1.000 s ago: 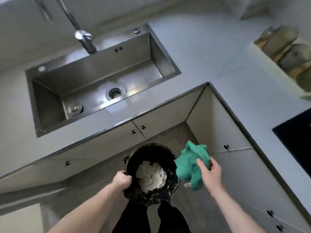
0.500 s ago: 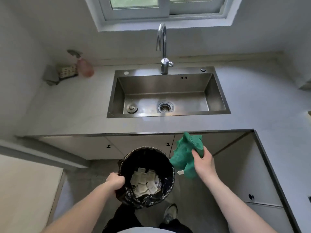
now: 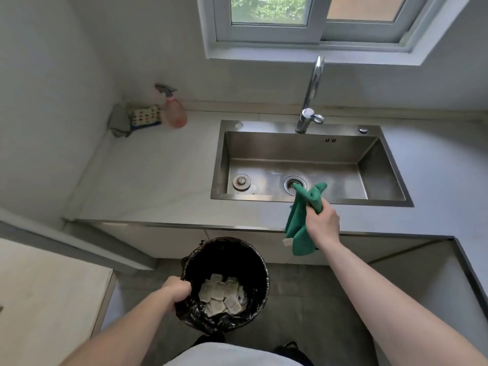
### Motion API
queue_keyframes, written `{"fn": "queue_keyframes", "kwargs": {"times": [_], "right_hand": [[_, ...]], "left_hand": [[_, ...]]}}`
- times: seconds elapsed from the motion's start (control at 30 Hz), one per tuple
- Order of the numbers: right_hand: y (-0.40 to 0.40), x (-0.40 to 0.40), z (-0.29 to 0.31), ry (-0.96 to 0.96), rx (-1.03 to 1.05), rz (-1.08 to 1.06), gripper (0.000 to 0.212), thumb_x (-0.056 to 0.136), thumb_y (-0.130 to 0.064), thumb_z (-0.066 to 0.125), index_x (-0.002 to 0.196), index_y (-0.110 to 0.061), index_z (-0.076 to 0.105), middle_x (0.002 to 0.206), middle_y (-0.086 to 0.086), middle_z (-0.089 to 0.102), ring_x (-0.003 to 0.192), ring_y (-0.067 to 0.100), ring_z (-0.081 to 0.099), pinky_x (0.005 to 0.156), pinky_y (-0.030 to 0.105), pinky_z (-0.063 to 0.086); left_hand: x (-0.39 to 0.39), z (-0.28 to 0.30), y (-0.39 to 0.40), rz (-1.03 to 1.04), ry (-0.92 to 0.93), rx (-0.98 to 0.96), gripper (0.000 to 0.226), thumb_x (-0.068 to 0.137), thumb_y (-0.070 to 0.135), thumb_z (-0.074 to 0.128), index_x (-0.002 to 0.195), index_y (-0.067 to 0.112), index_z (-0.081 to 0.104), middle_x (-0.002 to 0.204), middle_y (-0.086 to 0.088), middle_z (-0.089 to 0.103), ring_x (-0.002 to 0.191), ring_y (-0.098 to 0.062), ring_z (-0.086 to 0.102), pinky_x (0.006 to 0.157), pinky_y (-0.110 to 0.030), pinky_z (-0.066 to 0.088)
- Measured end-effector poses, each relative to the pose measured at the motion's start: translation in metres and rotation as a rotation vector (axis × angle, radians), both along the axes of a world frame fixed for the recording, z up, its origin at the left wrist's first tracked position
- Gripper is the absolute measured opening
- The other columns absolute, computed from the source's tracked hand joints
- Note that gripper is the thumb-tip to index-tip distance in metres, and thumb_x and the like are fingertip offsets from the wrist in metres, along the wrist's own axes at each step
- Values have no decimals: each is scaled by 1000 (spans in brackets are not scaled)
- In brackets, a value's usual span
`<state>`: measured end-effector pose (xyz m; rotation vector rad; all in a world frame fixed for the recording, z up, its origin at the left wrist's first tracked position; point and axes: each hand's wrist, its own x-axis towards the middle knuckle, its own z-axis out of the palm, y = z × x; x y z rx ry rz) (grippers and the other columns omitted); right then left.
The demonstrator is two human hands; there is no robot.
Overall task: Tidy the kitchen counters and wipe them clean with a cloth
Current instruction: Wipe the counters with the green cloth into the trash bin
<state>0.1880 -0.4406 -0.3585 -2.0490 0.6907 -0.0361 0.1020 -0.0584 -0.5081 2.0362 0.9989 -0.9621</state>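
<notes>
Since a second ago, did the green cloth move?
Yes. The green cloth in the right hand went up from beside the bin to the sink's front edge.

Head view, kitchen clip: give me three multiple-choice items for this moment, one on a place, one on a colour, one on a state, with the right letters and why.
1. Where does the spray bottle stand?
A. in the sink
B. on the counter left of the sink
C. on the floor

2. What colour is the cloth?
A. green
B. white
C. red

3. What does the left hand do?
A. hangs idle
B. turns the tap
C. holds the bin's rim

Key: 1 B, it sits in the counter's back corner, left of the sink. 2 A, the right hand holds green fabric. 3 C, its fingers curl over the rim of the bin.
</notes>
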Motion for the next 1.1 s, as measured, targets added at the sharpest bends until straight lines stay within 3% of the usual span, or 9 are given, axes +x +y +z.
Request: {"fn": "queue_keyframes", "kwargs": {"times": [0.2, 0.33, 0.47, 0.57, 0.63, 0.7, 0.8, 0.9, 1.1], "right_hand": [[60, 54, -20, 1, -74, 42, 18, 94, -34, 52, 87, -28, 66, 83, -1, 67, 84, 28, 62, 76, 40, 52], [94, 73, -40, 66, -83, 89, 24, 93, -33, 54, 104, -27, 74, 92, 4, 73, 92, 30, 64, 79, 34, 48], [123, 87, -60, 228, -101, 282, 34, 92, -34, 53, 121, -29, 71, 117, 10, 72, 113, 35, 63, 90, 36, 50], [140, 88, -74, 392, -197, 452, 53, 93, -47, 49, 144, -33, 55, 160, 8, 39, 143, 36, 40, 113, 42, 38], [148, 82, -80, 455, -291, 531, 69, 91, -62, 44, 155, -36, 37, 169, 3, 16, 152, 34, 20, 121, 48, 26], [150, 76, -82, 476, -333, 572, 78, 90, -74, 37, 158, -37, 28, 170, -2, 7, 155, 31, 10, 122, 52, 20], [146, 71, -82, 441, -320, 561, 73, 94, -75, 26, 156, -38, 33, 170, -5, 9, 155, 26, 9, 122, 54, 19], [140, 71, -85, 376, -346, 500, 64, 98, -62, 42, 155, -35, 37, 169, -6, 17, 152, 25, 17, 118, 54, 26], [146, 70, -92, 389, -530, 581, 79, 92, -55, 60, 158, -28, 27, 168, -3, 18, 143, 30, 28, 107, 54, 38]], "left_hand": [[21, 1, 44, 21, -2, -73, 41, 70, 11, 60, 108, -2, 68, 94, -17, 71, 85, -34, 71, 78, -40, 62], [26, 14, 55, 70, 1, -102, 33, 79, 7, 59, 110, -5, 65, 90, -18, 68, 82, -33, 70, 68, -35, 60], [27, -13, 81, 86, 43, -118, 45, 68, 13, 60, 110, -1, 67, 97, -19, 71, 86, -35, 72, 75, -44, 64], [27, -24, 90, 126, 56, -132, 43, 59, 9, 57, 100, 0, 69, 93, -23, 71, 85, -38, 72, 76, -52, 63], [29, -17, 88, 153, 54, -137, 40, 58, 4, 57, 95, -1, 69, 91, -24, 71, 84, -38, 71, 75, -49, 62], [31, -9, 85, 173, 49, -149, 41, 57, 2, 57, 96, -3, 69, 89, -24, 71, 84, -38, 71, 71, -45, 61], [32, -7, 81, 194, 51, -167, 33, 69, -5, 57, 101, -4, 66, 91, -24, 69, 83, -37, 69, 65, -38, 58], [33, -8, 82, 203, 51, -171, 33, 70, -6, 56, 102, -2, 66, 93, -24, 69, 85, -39, 70, 65, -39, 59], [37, -9, 91, 151, 50, -172, 36, 67, -3, 59, 102, -1, 67, 94, -24, 69, 87, -38, 70, 70, -39, 59]]}}
